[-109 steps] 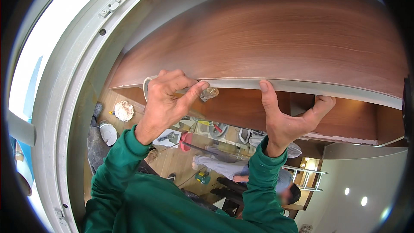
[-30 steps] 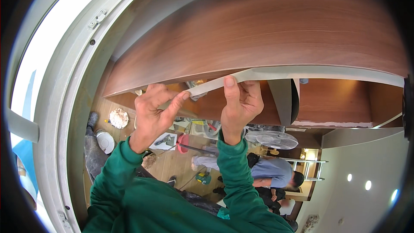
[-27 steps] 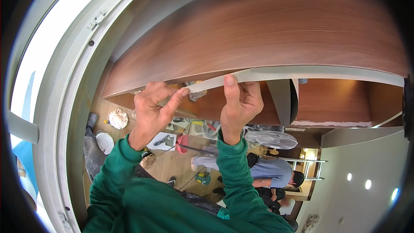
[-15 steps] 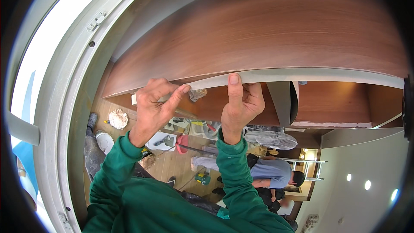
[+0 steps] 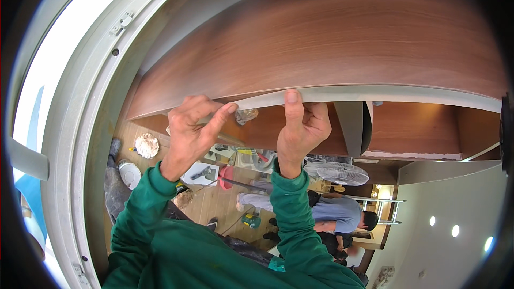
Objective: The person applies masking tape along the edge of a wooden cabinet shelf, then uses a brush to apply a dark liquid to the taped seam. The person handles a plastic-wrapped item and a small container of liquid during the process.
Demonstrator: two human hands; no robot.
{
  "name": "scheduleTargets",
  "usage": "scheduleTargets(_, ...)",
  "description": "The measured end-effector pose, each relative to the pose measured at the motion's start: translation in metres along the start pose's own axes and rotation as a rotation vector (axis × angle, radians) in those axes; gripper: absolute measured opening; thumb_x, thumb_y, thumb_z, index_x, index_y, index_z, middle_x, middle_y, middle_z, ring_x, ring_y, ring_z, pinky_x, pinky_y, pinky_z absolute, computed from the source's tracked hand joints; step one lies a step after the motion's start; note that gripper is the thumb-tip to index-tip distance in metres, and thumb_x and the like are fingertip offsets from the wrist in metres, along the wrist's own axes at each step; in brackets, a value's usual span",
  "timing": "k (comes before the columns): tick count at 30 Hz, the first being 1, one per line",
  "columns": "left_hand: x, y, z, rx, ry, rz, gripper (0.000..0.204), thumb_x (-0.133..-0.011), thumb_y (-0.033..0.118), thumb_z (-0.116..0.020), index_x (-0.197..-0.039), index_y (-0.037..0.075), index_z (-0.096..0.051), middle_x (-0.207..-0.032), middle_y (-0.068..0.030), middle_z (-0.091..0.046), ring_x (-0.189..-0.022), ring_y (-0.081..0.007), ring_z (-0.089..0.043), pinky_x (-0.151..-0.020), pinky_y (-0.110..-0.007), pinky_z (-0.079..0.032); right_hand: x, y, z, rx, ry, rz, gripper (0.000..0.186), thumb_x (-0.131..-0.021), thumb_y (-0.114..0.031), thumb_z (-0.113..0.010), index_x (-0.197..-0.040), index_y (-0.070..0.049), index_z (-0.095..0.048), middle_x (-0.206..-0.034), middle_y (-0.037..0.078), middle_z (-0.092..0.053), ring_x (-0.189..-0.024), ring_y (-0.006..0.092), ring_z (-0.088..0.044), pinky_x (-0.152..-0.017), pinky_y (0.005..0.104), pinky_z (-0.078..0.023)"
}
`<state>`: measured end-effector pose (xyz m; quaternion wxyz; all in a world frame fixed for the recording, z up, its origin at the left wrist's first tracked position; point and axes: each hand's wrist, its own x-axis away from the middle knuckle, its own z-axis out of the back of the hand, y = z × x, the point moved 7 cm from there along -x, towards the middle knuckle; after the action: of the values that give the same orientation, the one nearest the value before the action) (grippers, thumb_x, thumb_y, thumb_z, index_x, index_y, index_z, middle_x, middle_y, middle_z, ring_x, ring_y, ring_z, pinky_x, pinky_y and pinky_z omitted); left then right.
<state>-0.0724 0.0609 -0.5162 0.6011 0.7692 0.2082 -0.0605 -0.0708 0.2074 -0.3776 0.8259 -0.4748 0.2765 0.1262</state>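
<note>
A long pale strip [image 5: 364, 93], flat like edging tape, runs along the front edge of a brown wood-grain board [image 5: 321, 32]. Pinched between thumb and fingers, its left part is held away from the edge by my left hand [image 5: 195, 128]. To the right of that, my right hand [image 5: 301, 131] has its thumb upright against the strip, with the other fingers curled behind. Between my hands the strip slants down to the left. Most of its loose end is hidden behind my left hand. A crumpled clear plastic piece [image 5: 245, 116] shows just beyond my left fingertips.
A pale window frame [image 5: 80, 101] curves along the left. Below the board are open cabinet compartments [image 5: 415, 128]. Farther down, a fan [image 5: 342, 173], a pink bucket [image 5: 227, 175] and a green tool [image 5: 251, 220] stand near a person in blue [image 5: 337, 214] and a ladder [image 5: 397, 211].
Both hands have shifted very slightly to the right, keeping their hold on the strip. Less of its loose end shows at the left of my left hand.
</note>
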Motion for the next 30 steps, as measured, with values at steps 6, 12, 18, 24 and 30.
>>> scheduleTargets(6,-0.002,-0.001,-0.002,0.023,0.006,0.002,0.011,-0.082,0.010,-0.077,-0.078,0.001,-0.073,-0.063,-0.0061,-0.061,-0.058,-0.0163,-0.053,-0.061,-0.030,-0.041,0.005,0.003,-0.006,-0.097,-0.031,-0.043,0.033,-0.083,0.003,-0.072,-0.114,0.007,-0.060,-0.102,0.009,-0.067,-0.093,0.0142,-0.063,-0.081,0.0280,-0.052)
scheduleTargets(12,-0.004,-0.001,-0.002,0.028,0.031,0.023,0.011,-0.081,0.012,-0.078,-0.075,0.004,-0.073,-0.063,-0.0057,-0.062,-0.056,-0.0182,-0.054,-0.061,-0.031,-0.040,0.011,0.011,-0.014,0.041,-0.104,-0.053,0.032,-0.080,0.004,-0.074,-0.109,0.003,-0.061,-0.100,0.009,-0.067,-0.089,0.0145,-0.064,-0.078,0.0281,-0.053)
scheduleTargets(18,-0.004,-0.002,-0.002,0.008,0.029,0.016,0.013,-0.082,0.013,-0.078,-0.077,0.002,-0.073,-0.061,-0.0055,-0.060,-0.056,-0.0150,-0.051,-0.060,-0.030,-0.039,0.010,0.011,-0.016,0.053,-0.089,-0.048,0.030,-0.080,0.004,-0.075,-0.107,0.002,-0.062,-0.098,0.008,-0.068,-0.087,0.0137,-0.064,-0.076,0.0268,-0.051)
scheduleTargets(24,-0.005,-0.003,-0.004,0.008,0.026,0.029,0.013,-0.082,0.013,-0.078,-0.077,0.002,-0.074,-0.061,-0.0053,-0.061,-0.056,-0.0148,-0.051,-0.060,-0.030,-0.039,0.008,0.015,-0.016,0.019,-0.068,-0.028,0.033,-0.080,0.004,-0.075,-0.110,0.002,-0.061,-0.094,0.009,-0.069,-0.081,0.0091,-0.064,-0.071,0.0205,-0.049)
scheduleTargets(30,-0.005,-0.002,-0.003,0.004,0.023,0.015,0.011,-0.082,0.013,-0.078,-0.077,0.003,-0.074,-0.062,-0.0056,-0.062,-0.056,-0.0152,-0.052,-0.060,-0.030,-0.039,0.008,0.014,-0.015,0.057,-0.095,-0.016,0.034,-0.080,0.004,-0.075,-0.111,0.002,-0.060,-0.094,0.010,-0.069,-0.081,0.0096,-0.064,-0.071,0.0209,-0.049)
